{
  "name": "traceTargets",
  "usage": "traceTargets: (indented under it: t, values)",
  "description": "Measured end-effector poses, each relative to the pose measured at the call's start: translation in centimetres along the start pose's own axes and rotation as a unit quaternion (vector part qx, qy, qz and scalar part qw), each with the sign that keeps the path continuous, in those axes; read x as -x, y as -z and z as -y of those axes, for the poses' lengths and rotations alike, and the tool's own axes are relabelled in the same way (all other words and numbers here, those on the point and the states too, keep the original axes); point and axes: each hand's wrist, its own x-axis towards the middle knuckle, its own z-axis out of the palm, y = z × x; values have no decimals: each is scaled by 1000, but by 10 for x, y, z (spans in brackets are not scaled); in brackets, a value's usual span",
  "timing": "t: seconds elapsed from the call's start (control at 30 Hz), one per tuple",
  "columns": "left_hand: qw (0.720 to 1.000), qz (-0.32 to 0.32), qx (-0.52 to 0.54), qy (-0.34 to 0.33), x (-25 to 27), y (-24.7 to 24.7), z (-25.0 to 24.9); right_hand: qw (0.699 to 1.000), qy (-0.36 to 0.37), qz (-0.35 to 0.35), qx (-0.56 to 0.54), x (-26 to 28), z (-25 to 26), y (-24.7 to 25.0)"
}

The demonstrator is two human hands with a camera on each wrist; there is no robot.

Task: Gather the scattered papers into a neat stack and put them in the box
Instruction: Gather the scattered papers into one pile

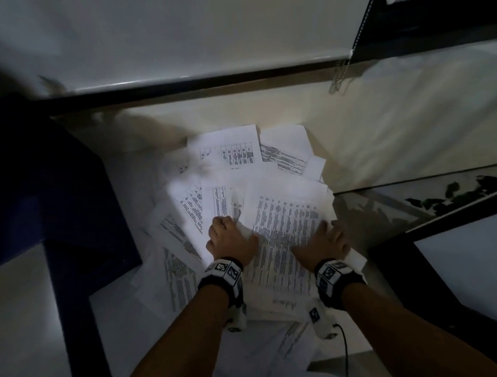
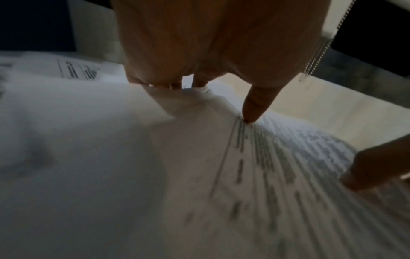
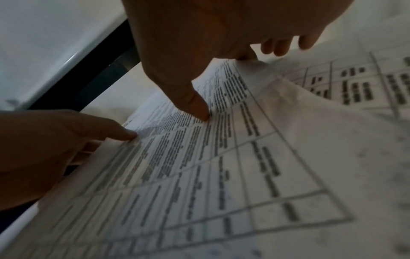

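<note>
Several printed white papers (image 1: 234, 160) lie fanned out and overlapping on a pale surface. On top of them is a loose bundle of sheets (image 1: 284, 238) held from both sides. My left hand (image 1: 226, 232) grips its left edge; in the left wrist view the left hand (image 2: 213, 101) has its thumb (image 2: 250, 112) on top and its fingers curled under. My right hand (image 1: 327, 239) holds the right edge; in the right wrist view the right hand (image 3: 239, 84) presses its thumb (image 3: 199, 108) on the printed table, fingers past the edge. A dark blue box-like shape (image 1: 54, 184) stands at the left.
A glass-topped table with a black frame (image 1: 415, 205) adjoins the papers on the right. A white blind with a bead chain (image 1: 342, 76) hangs behind. A thin black cable (image 1: 345, 353) trails from my right wrist. More sheets (image 1: 177, 278) lie under my forearms.
</note>
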Motion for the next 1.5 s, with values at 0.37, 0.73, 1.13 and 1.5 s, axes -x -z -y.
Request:
traceTargets:
  t: [0.37,0.73,1.13,1.5]
  values:
    - [934,173,313,-10,-9,18,-10,957,85,90,-263,-17,-1,16]
    - [847,38,509,-148,5,148,-42,833,297,-31,-467,3,19,152]
    - [846,36,519,-116,21,108,-22,850,209,-33,-483,16,16,98]
    - [889,62,442,-102,9,84,-22,881,133,-20,-453,15,10,89]
